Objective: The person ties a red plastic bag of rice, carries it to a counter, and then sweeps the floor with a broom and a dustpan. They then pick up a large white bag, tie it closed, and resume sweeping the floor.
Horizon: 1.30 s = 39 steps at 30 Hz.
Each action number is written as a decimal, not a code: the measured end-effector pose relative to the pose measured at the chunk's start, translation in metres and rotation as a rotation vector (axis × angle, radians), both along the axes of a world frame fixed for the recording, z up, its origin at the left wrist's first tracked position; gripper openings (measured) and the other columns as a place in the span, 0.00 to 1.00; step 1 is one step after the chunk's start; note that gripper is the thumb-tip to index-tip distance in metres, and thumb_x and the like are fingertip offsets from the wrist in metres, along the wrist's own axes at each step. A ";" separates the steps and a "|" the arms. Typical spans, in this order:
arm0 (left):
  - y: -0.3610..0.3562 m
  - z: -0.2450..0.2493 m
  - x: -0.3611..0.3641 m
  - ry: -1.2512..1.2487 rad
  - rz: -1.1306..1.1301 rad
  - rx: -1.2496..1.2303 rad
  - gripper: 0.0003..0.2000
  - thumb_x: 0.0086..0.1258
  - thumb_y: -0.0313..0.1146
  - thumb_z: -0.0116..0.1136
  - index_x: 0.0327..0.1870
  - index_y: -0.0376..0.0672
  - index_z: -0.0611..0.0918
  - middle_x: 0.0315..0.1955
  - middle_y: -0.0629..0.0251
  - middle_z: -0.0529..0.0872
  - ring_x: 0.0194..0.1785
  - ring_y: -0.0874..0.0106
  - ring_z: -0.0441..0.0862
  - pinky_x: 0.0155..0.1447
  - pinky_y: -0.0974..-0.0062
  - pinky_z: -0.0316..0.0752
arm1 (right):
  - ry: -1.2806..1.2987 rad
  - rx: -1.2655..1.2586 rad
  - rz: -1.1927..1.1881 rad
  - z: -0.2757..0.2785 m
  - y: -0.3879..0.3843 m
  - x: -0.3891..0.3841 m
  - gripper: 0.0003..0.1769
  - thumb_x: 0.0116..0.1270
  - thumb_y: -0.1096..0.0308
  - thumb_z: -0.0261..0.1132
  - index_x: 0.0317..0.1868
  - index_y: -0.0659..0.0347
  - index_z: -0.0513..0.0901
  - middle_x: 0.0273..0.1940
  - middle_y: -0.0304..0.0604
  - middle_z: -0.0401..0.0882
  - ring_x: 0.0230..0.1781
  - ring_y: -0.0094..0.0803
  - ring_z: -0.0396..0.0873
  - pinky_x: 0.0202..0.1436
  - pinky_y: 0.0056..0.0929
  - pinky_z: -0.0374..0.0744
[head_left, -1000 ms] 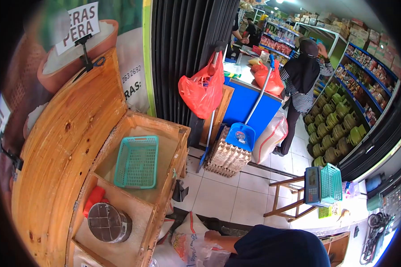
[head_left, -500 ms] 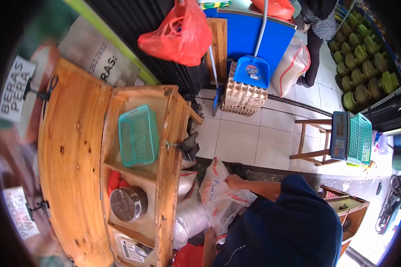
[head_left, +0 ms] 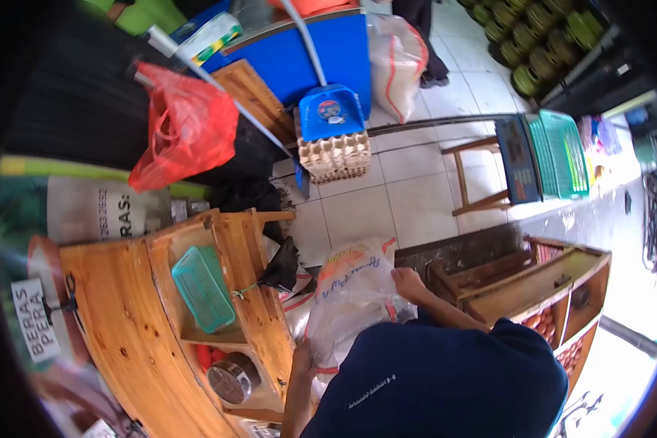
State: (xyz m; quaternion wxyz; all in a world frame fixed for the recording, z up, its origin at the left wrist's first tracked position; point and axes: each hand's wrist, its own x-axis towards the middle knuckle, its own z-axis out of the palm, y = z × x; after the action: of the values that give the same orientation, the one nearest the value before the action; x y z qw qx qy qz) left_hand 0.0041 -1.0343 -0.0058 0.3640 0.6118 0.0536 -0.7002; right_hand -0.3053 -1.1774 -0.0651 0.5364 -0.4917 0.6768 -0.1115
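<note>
A large translucent plastic sack (head_left: 350, 292) with red edge stripes and blue handwriting hangs upright in front of my body. My right hand (head_left: 409, 283) grips its upper right side, fingers closed on the plastic. On its lower left side, my left hand (head_left: 304, 359) is closed around the edge. The lower part of the sack is hidden behind my dark blue shirt. More pale sacks (head_left: 297, 314) stand just left of it, against the wooden counter (head_left: 117, 306).
On the counter are a green basket (head_left: 204, 288) and a round metal tin (head_left: 233, 377). Ahead stand stacked egg trays (head_left: 333, 157) under a blue dustpan (head_left: 331, 113). To the right are a scale (head_left: 518, 160) on a stool and a wooden egg cabinet (head_left: 533, 288). A red bag (head_left: 190, 128) hangs upper left.
The sack has been raised and spread wider between my hands, showing its writing. My left hand has moved up and left, and the view has turned to the right.
</note>
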 end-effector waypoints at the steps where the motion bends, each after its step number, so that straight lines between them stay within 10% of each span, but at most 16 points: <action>1: -0.022 0.001 -0.008 -0.052 -0.031 0.021 0.20 0.74 0.38 0.35 0.55 0.31 0.69 0.48 0.54 0.78 0.51 0.64 0.77 0.57 0.66 0.70 | 0.026 -0.032 -0.006 0.000 0.003 -0.009 0.20 0.65 0.58 0.48 0.32 0.67 0.78 0.38 0.61 0.76 0.43 0.57 0.74 0.48 0.49 0.71; 7: -0.061 -0.101 0.022 -0.047 -0.273 -0.031 0.21 0.72 0.43 0.39 0.56 0.36 0.69 0.48 0.57 0.77 0.51 0.65 0.76 0.55 0.67 0.72 | 0.237 -0.085 0.001 -0.041 0.006 -0.029 0.14 0.59 0.64 0.51 0.29 0.66 0.79 0.34 0.59 0.77 0.39 0.56 0.75 0.44 0.48 0.74; 9: -0.104 -0.106 0.009 -0.100 -0.288 -0.016 0.21 0.70 0.47 0.45 0.56 0.43 0.71 0.47 0.62 0.79 0.50 0.67 0.77 0.54 0.67 0.74 | 0.491 -0.201 0.528 -0.103 0.005 -0.039 0.10 0.51 0.66 0.54 0.28 0.59 0.81 0.33 0.49 0.79 0.39 0.47 0.77 0.41 0.45 0.76; 11: -0.131 -0.133 -0.006 0.005 -0.267 -0.041 0.21 0.68 0.49 0.48 0.53 0.44 0.73 0.45 0.68 0.80 0.49 0.69 0.77 0.51 0.63 0.75 | 0.412 -0.251 0.089 -0.129 0.002 -0.034 0.14 0.57 0.63 0.52 0.35 0.60 0.81 0.39 0.52 0.78 0.47 0.48 0.74 0.48 0.44 0.75; 12: -0.133 -0.203 0.008 0.112 -0.367 -0.002 0.19 0.69 0.47 0.46 0.53 0.43 0.74 0.44 0.64 0.80 0.48 0.66 0.78 0.51 0.62 0.75 | 0.520 -0.160 0.473 -0.224 -0.002 -0.048 0.22 0.61 0.56 0.53 0.46 0.67 0.76 0.46 0.59 0.76 0.50 0.50 0.74 0.52 0.40 0.74; 13: -0.144 -0.234 0.006 0.196 -0.349 0.014 0.18 0.69 0.44 0.45 0.53 0.42 0.74 0.43 0.62 0.81 0.46 0.66 0.79 0.50 0.62 0.75 | 0.297 0.189 -0.202 -0.151 -0.014 -0.036 0.26 0.63 0.51 0.52 0.47 0.68 0.75 0.49 0.60 0.74 0.52 0.51 0.73 0.54 0.40 0.72; 14: -0.155 -0.250 -0.002 0.283 -0.341 0.044 0.17 0.70 0.41 0.45 0.53 0.42 0.74 0.41 0.60 0.81 0.44 0.65 0.80 0.49 0.62 0.75 | 0.415 0.094 -0.083 -0.145 -0.023 -0.028 0.25 0.63 0.51 0.53 0.47 0.66 0.76 0.50 0.60 0.74 0.53 0.49 0.73 0.53 0.39 0.74; 18: -0.200 -0.204 -0.026 -0.077 -0.517 0.056 0.14 0.65 0.32 0.42 0.49 0.39 0.74 0.39 0.59 0.80 0.40 0.60 0.80 0.43 0.55 0.77 | 0.448 0.153 -0.143 -0.130 -0.062 -0.013 0.28 0.59 0.48 0.55 0.50 0.62 0.75 0.49 0.56 0.75 0.52 0.48 0.73 0.56 0.43 0.71; 20: -0.206 -0.192 -0.013 -0.415 -1.004 -0.146 0.14 0.65 0.33 0.43 0.49 0.39 0.75 0.38 0.58 0.80 0.40 0.59 0.80 0.42 0.56 0.77 | 0.782 -0.214 -0.258 -0.124 -0.056 0.015 0.26 0.59 0.48 0.55 0.49 0.59 0.76 0.45 0.54 0.77 0.52 0.47 0.72 0.58 0.46 0.67; 25: -0.212 -0.170 -0.004 -1.098 -1.850 -0.464 0.16 0.62 0.38 0.47 0.47 0.40 0.77 0.38 0.57 0.81 0.40 0.58 0.80 0.42 0.57 0.76 | 0.213 -1.099 0.161 0.031 -0.059 0.127 0.15 0.53 0.61 0.62 0.41 0.56 0.79 0.42 0.49 0.77 0.46 0.46 0.73 0.49 0.41 0.71; 26: -0.213 -0.166 -0.011 -1.107 -1.889 -0.426 0.17 0.61 0.40 0.48 0.47 0.40 0.77 0.38 0.56 0.81 0.41 0.57 0.80 0.43 0.57 0.76 | -0.397 -1.106 0.327 0.032 -0.059 0.153 0.16 0.56 0.59 0.60 0.43 0.57 0.79 0.44 0.49 0.77 0.47 0.45 0.74 0.49 0.39 0.71; 29: -0.212 -0.169 -0.023 -1.090 -1.928 -0.299 0.20 0.59 0.45 0.51 0.47 0.41 0.78 0.38 0.55 0.80 0.42 0.56 0.79 0.44 0.55 0.74 | -0.055 -0.577 0.953 0.087 -0.032 0.179 0.19 0.60 0.54 0.55 0.46 0.54 0.79 0.46 0.49 0.77 0.50 0.46 0.73 0.54 0.36 0.69; 31: -0.207 -0.183 -0.025 -1.032 -1.947 -0.181 0.22 0.57 0.49 0.53 0.47 0.42 0.78 0.38 0.54 0.80 0.43 0.55 0.79 0.46 0.54 0.74 | -0.505 -0.845 0.683 0.071 -0.023 0.154 0.24 0.62 0.47 0.50 0.53 0.48 0.76 0.51 0.48 0.74 0.51 0.45 0.72 0.58 0.38 0.66; 35: -0.207 -0.189 -0.052 -1.059 -1.839 -0.072 0.27 0.54 0.56 0.57 0.47 0.43 0.80 0.39 0.52 0.80 0.45 0.53 0.78 0.48 0.52 0.72 | 0.470 -0.461 0.696 0.025 -0.045 0.056 0.26 0.65 0.46 0.49 0.58 0.51 0.70 0.48 0.53 0.76 0.56 0.44 0.69 0.57 0.49 0.66; 39: -0.144 -0.040 -0.110 -1.476 -1.321 -0.230 0.29 0.56 0.55 0.57 0.54 0.45 0.74 0.54 0.55 0.71 0.56 0.57 0.70 0.54 0.50 0.68 | 0.094 -0.456 0.221 0.006 -0.112 -0.049 0.30 0.60 0.47 0.57 0.55 0.61 0.70 0.35 0.54 0.80 0.44 0.46 0.77 0.46 0.38 0.76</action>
State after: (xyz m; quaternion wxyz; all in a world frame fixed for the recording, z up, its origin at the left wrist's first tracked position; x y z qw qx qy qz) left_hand -0.1055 -1.1780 -0.0459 -0.0995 0.7619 -0.6055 -0.2075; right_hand -0.3542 -1.2899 -0.0593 0.3883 -0.6756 0.6007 -0.1790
